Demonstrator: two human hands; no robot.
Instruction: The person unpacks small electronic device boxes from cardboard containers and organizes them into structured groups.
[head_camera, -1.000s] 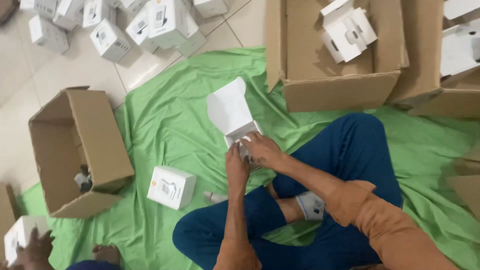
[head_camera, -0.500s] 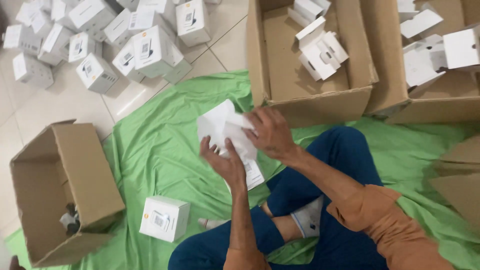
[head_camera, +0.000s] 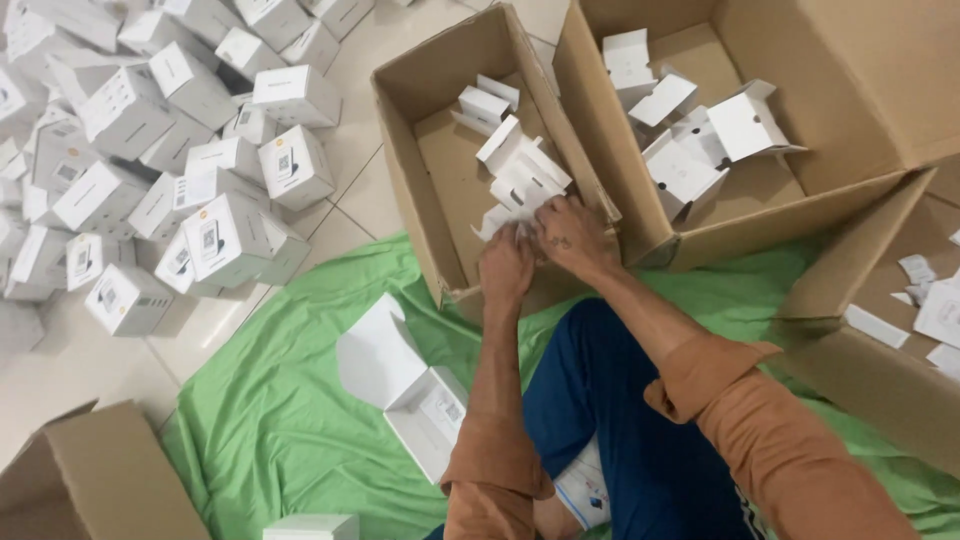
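While both hands reach over the near wall of the middle cardboard carton (head_camera: 440, 200), the head view shows them meeting just above a loose white card insert (head_camera: 500, 215) at the carton's front edge.

Left hand (head_camera: 507, 268): fingers curled down, tips touching the insert's lower edge. Whether they pinch it or only press it, I cannot tell; the knuckles hide the tips.

Right hand (head_camera: 572, 235): just beside the left, fingers bent and drawn together over the same insert, seemingly gripping it. Beyond its fingertips, more folded white inserts (head_camera: 520, 165) lie heaped inside the carton.

Right of the fingers, well apart: a second carton (head_camera: 760, 215) with a looser scatter of white inserts (head_camera: 690, 140).

Below and left of the left wrist, an opened white product box (head_camera: 405, 385) lies on the green cloth (head_camera: 270, 400), lid flap up, tray showing. It is untouched by either hand.

Far left of the fingers, on the tiled floor: a large pile of closed white boxes (head_camera: 150, 170).

Judgement on progress: the work looks partway along. One carton holds a modest heap of inserts and the other holds fewer. The pile of closed boxes remains large, so much appears left. The open box on the cloth looks emptied of its insert but not yet dealt with.
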